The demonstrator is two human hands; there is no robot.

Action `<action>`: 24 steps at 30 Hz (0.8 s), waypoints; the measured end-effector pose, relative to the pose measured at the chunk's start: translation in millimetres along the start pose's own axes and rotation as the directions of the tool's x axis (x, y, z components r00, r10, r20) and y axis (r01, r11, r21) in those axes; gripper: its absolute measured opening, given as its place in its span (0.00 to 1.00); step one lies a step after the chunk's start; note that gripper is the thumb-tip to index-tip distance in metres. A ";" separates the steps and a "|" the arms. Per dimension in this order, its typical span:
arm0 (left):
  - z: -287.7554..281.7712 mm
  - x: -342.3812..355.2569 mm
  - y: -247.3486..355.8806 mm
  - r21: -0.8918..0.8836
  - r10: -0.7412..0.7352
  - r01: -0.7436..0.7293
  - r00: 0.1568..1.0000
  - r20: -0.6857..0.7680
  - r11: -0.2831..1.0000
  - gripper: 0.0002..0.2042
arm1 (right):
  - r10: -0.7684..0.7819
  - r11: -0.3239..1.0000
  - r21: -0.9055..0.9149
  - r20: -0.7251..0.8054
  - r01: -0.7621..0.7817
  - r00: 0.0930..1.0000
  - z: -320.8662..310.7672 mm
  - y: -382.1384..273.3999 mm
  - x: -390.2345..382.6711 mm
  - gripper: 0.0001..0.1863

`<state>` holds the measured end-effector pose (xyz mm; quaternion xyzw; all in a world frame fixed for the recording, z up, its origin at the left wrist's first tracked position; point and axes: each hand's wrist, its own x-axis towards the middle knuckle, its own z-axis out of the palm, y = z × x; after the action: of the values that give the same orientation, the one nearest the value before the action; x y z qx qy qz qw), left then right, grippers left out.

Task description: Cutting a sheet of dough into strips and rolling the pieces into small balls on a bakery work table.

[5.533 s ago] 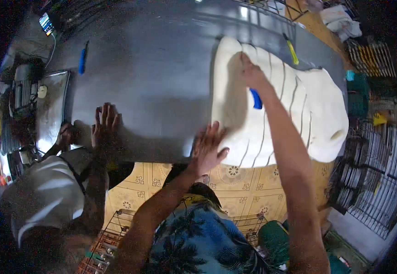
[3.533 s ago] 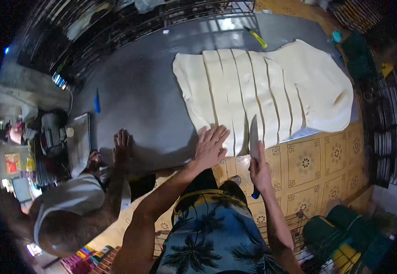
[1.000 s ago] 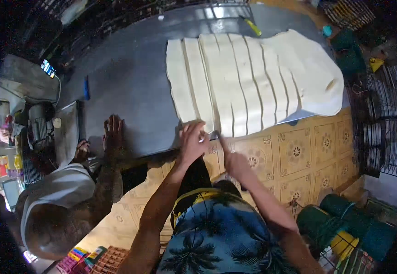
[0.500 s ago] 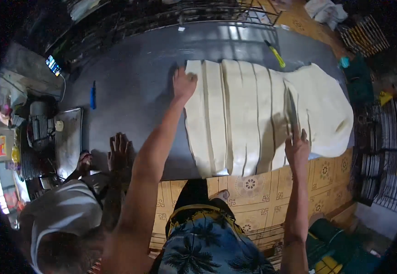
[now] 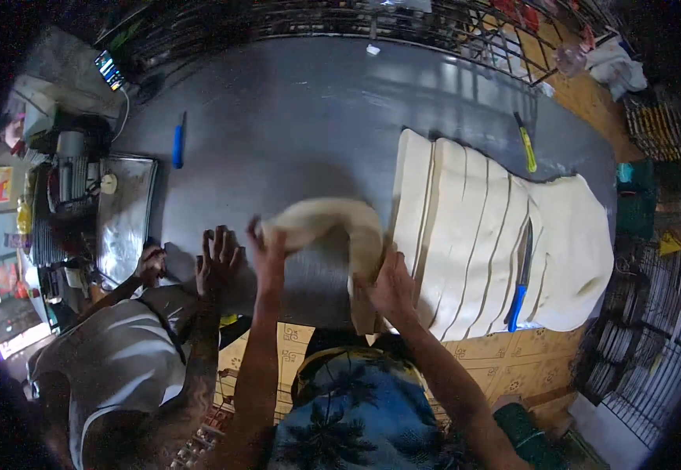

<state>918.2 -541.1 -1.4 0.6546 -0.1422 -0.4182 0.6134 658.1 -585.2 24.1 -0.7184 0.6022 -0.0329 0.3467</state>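
A pale strip of dough (image 5: pixel 317 210) arches over the grey table, blurred by motion. My left hand (image 5: pixel 270 251) grips its left end, with the fingers smeared. My right hand (image 5: pixel 391 288) holds the strip's other side, near the table's front edge, and a tail of it hangs over that edge. Just right of my right hand lies the large dough sheet (image 5: pixel 579 251), cut into several side-by-side strips, with an uncut part at the right. A blue-handled knife (image 5: pixel 517 305) rests on this sheet, out of my hands.
Another blue-handled knife (image 5: pixel 177 146) lies at the table's left, and a yellow-green cutter (image 5: pixel 527 149) behind the dough. A metal tray (image 5: pixel 129 227) stands far left. At my left sits a co-worker, one hand (image 5: pixel 219 258) on the table. Racks (image 5: pixel 646 337) stand right.
My right hand has let go of the knife, which now lies on the dough. Both hands have taken a strip from the sheet's left side and moved it left and nearer. The view has shifted.
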 end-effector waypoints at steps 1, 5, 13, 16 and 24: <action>-21.3 -20.8 -5.5 0.140 -0.091 0.098 0.994 -0.057 0.985 0.40 | -0.032 0.997 -0.066 0.018 0.033 0.999 0.9 -1.1 2.8 0.40; -25.0 -67.6 -25.7 0.962 0.449 -0.270 0.855 0.261 -0.046 0.45 | -0.227 0.967 -0.120 -0.003 0.225 0.974 15.6 3.0 15.0 0.43; 1.4 -9.0 -26.7 0.988 0.370 -0.155 0.917 0.150 -0.017 0.35 | -0.358 0.931 0.207 0.342 0.302 0.869 57.9 19.9 34.1 0.26; -3.5 -20.6 -32.2 0.858 0.609 -0.458 0.756 0.239 0.232 0.34 | -0.416 0.791 0.553 0.171 0.262 0.893 45.7 17.6 37.1 0.23; -17.1 -145.0 -29.5 0.981 0.406 -0.180 0.904 0.136 0.072 0.33 | -0.610 0.764 0.481 0.319 0.431 0.725 -197.9 109.3 110.8 0.21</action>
<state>832.5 -421.9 23.8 0.8828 -0.4542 -0.0311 0.1163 504.3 -778.1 74.2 -0.7671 0.2539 -0.0746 0.5844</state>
